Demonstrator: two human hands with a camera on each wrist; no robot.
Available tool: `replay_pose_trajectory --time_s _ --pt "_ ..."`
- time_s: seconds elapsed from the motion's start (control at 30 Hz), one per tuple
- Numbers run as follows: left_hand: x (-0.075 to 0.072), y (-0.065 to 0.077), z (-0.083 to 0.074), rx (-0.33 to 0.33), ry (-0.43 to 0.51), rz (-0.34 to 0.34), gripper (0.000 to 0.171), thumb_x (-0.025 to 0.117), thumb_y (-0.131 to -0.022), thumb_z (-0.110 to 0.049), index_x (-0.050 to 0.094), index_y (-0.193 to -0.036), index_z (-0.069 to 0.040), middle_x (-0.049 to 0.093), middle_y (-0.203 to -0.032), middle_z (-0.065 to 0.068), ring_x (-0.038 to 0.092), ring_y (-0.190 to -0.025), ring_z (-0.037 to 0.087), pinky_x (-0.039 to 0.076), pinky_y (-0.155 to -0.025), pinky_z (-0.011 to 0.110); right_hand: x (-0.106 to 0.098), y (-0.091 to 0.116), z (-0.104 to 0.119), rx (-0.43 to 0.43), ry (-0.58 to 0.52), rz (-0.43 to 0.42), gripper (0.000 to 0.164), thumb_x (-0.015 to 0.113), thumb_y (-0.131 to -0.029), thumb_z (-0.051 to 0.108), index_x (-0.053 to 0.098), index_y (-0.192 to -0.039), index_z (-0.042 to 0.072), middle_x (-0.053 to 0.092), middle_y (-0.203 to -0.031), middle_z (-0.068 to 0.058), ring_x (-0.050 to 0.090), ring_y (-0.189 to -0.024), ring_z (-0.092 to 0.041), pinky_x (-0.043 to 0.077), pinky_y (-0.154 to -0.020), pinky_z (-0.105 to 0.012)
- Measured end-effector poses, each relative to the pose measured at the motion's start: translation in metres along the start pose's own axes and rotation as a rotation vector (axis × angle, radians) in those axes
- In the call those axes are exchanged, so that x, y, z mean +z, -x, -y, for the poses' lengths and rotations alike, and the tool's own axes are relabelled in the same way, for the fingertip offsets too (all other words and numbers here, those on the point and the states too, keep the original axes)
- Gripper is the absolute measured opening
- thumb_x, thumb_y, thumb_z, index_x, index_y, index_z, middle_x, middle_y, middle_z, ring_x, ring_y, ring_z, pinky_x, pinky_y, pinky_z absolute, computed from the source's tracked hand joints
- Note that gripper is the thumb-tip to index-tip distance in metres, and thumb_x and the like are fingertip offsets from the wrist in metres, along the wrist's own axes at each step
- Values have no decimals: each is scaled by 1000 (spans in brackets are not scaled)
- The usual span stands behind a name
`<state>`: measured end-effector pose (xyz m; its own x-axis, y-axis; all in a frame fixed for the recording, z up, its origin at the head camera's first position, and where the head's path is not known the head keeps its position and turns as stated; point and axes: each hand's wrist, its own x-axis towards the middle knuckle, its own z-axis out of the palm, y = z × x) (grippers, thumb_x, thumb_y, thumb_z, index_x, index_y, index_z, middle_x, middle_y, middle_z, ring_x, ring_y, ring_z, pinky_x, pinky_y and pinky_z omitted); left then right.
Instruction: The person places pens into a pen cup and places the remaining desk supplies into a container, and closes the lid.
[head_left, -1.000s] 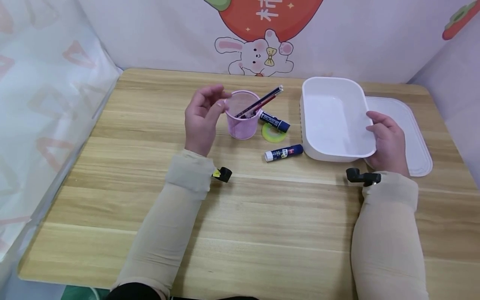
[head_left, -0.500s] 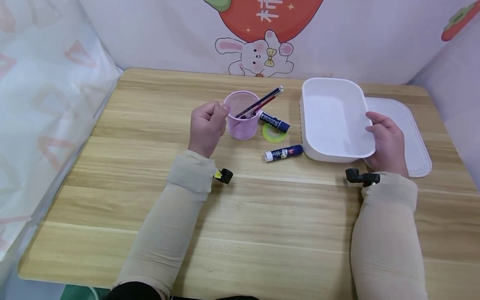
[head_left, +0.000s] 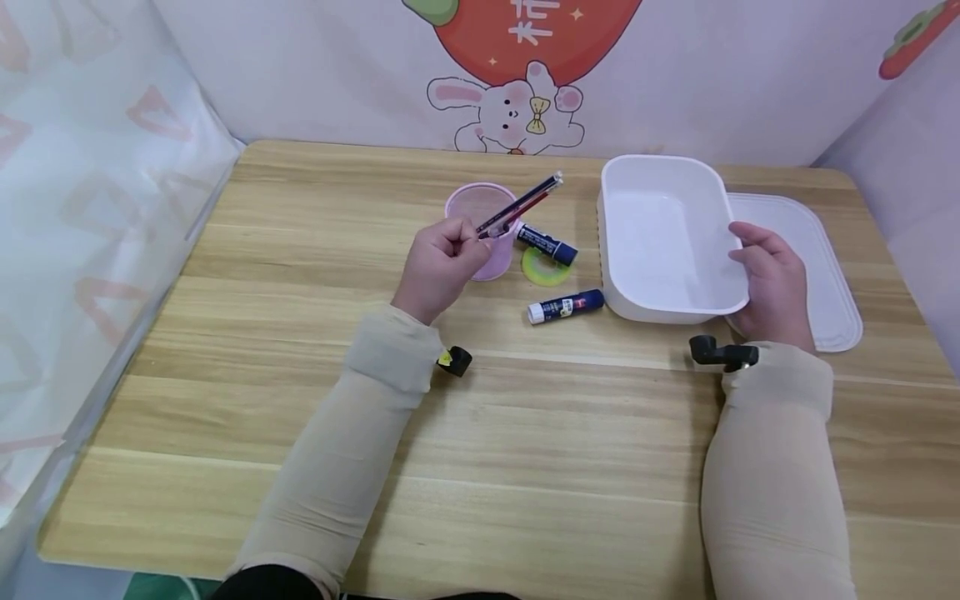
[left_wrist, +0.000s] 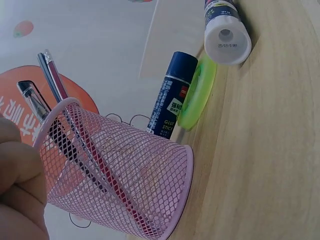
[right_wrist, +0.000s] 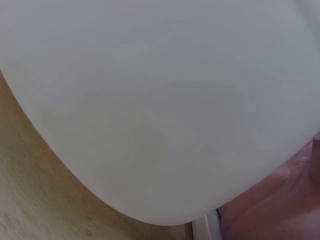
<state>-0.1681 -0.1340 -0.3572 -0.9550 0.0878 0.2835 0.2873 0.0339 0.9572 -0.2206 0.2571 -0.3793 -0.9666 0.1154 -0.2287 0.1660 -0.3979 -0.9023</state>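
The cup (left_wrist: pixel 145 160) stands at the far middle of the tabletop (head_left: pixel 562 467), two pencils (head_left: pixel 525 200) and a pen (left_wrist: pixel 32 97) inside, leaning right. At its near left rim the left grip (head_left: pixel 438 267) has curled fingers; whether they pinch anything, I cannot tell. The right grip (head_left: pixel 772 275) grasps the right wall of the box (head_left: pixel 667 242); the lid (head_left: pixel 821 275) lies farther right. Between cup and box, one glue stick (head_left: pixel 546 244) rests on the tape (head_left: pixel 530 267); a second glue stick (head_left: pixel 566 307) lies nearer. Half a second ago the left grip was beside the cup; it has shifted right, now covering part of it.
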Motion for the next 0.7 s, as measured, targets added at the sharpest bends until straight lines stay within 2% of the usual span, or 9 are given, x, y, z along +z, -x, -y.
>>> replay_pose_trajectory --time_s 0.13,0.27,0.4,0.53,0.7 --pt "2 1 1 -65 17 120 22 63 -91 0 51 -74 -8 41 -64 1 37 -56 12 29 -48 22 0 -1 -1 -3 2 3 35 51 -100 2 60 -133 9 43 -151 2 45 -135 -16 57 -83 -25" --pt "6 0 6 -133 -11 328 16 68 -92 -3 56 -82 -6 51 -74 4 44 -65 16 38 -56 24 -1 -1 0 1 3 -8 34 51 -100 2 61 -132 10 43 -151 2 45 -135 -16 57 -84 -25" --pt "11 -1 13 -193 -104 504 17 76 -89 -9 59 -86 -6 58 -82 5 49 -75 17 43 -66 26 0 -2 1 9 7 -19 35 51 -100 2 61 -133 10 42 -151 4 44 -136 -16 55 -86 -26" --pt "17 -1 19 -263 -113 560 24 80 -85 -9 59 -96 -3 60 -89 7 54 -80 18 48 -72 26 0 -2 0 9 7 -16 35 51 -100 2 61 -133 10 42 -152 4 43 -137 -16 55 -85 -25" --pt "21 -1 28 -317 -67 562 32 79 -85 -3 57 -108 1 60 -102 13 59 -87 21 54 -79 28 0 -3 0 5 6 -18 33 52 -100 2 62 -131 10 44 -150 3 45 -135 -16 57 -82 -25"
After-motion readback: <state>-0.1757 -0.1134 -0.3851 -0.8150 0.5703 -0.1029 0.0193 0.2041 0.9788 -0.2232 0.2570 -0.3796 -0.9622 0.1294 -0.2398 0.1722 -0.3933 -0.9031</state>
